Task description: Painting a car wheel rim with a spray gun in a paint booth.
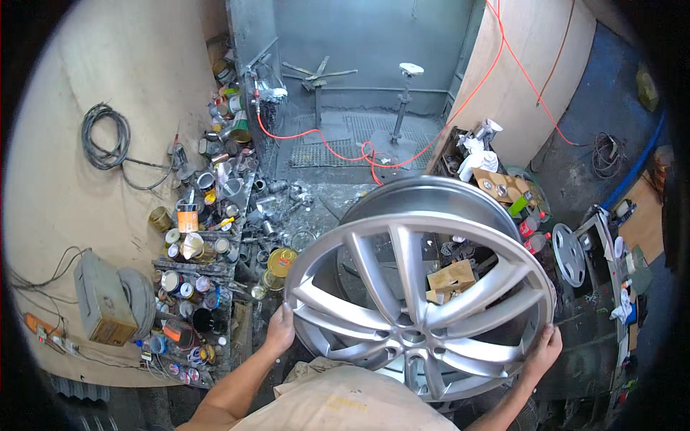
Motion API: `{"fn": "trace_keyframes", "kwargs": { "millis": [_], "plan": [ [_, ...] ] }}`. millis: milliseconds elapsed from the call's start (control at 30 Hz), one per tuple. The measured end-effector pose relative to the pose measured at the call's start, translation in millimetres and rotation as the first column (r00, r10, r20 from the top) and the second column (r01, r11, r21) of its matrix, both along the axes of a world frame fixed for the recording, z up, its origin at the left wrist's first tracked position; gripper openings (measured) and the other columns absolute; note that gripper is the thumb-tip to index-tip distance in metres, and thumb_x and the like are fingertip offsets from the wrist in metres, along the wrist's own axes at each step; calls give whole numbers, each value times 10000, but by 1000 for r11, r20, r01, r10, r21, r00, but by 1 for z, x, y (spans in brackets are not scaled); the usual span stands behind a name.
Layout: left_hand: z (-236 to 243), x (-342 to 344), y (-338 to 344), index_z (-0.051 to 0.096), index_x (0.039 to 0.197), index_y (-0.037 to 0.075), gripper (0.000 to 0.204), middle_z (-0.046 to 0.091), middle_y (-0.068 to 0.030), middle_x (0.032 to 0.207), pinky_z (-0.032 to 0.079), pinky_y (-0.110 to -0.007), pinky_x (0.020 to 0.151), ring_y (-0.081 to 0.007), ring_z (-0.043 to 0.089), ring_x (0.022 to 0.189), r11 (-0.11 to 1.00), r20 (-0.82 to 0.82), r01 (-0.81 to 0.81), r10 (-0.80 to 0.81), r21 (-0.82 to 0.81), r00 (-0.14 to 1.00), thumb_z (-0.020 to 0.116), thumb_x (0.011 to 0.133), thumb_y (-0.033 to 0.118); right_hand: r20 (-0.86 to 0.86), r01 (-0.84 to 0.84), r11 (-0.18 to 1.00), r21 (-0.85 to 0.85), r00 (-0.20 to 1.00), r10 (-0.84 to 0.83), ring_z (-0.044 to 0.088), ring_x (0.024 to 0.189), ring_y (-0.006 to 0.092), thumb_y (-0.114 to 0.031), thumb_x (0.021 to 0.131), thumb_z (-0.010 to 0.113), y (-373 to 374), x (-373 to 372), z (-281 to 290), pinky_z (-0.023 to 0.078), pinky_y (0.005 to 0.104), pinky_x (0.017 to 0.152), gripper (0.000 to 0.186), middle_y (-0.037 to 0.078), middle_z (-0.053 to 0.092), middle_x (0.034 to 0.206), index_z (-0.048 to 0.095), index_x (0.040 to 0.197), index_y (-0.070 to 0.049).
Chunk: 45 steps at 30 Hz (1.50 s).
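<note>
A large silver alloy car wheel (pixel 413 335) without a tyre is held up close in front of my body, its spoked face tilted up toward me. My left hand (pixel 281 328) grips the rim at its left edge, the thumb on the outer lip. At the right edge my right hand (pixel 544 353) is closed round the rim in the same way. The fingers of both hands are partly hidden behind the rim. Through the gaps between the spokes, a cardboard box (pixel 451 277) shows behind the wheel.
Paint cans and jars (pixel 188 287) crowd shelves on the left. Ahead is a grey booth with a padded stand (pixel 402 108) and a cross-armed stand (pixel 318 79). A red air hose (pixel 309 134) crosses its floor. Bottles (pixel 533 233) and a wheel cover (pixel 568 255) are on the right.
</note>
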<state>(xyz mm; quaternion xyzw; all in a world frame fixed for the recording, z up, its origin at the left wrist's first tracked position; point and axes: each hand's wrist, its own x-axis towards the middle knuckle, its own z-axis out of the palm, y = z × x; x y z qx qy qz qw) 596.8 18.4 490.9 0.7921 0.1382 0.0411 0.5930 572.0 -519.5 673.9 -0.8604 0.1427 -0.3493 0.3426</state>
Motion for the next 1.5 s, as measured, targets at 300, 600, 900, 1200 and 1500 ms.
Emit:
{"fn": "trace_keyframes", "kwargs": {
  "millis": [300,600,900,1200,1500],
  "plan": [
    [-52,145,-13,541,1212,-59,609,614,-218,1161,397,-390,987,-317,561,1109,976,-84,-199,192,-83,978,259,1045,455,49,-87,985,-150,994,95,399,659,200,-298,981,549,10,214,-9,351,355,616,406,81,458,683,468,781,46],
    [-11,351,4,559,1146,-77,543,634,-221,1093,424,-394,934,-299,587,1030,980,-127,-192,184,-54,975,316,1050,400,28,-61,996,-70,998,63,353,628,167,-412,975,540,26,402,20,316,345,577,518,66,377,634,403,729,23],
    [10,554,-9,568,1148,-52,556,643,-223,1058,438,-388,903,-278,596,986,979,-52,-203,203,7,978,301,1049,425,61,-84,996,24,995,83,364,653,136,-384,973,552,5,619,-18,325,316,597,470,17,395,654,418,715,-14],
    [-6,707,13,529,1263,-54,744,621,-175,1195,405,-381,983,-256,566,1111,959,-54,-236,230,-156,972,266,1007,593,18,-143,989,-32,990,143,353,599,162,-296,943,604,34,847,-11,334,323,554,401,64,382,592,471,722,11],
    [-34,907,73,466,1332,-69,668,580,-191,1266,383,-366,1019,-269,532,1174,933,-61,-200,190,-299,980,267,1042,498,53,-105,994,6,993,105,296,606,122,-379,940,625,95,1000,6,272,333,525,525,11,305,613,354,681,-11]
  ]
}}
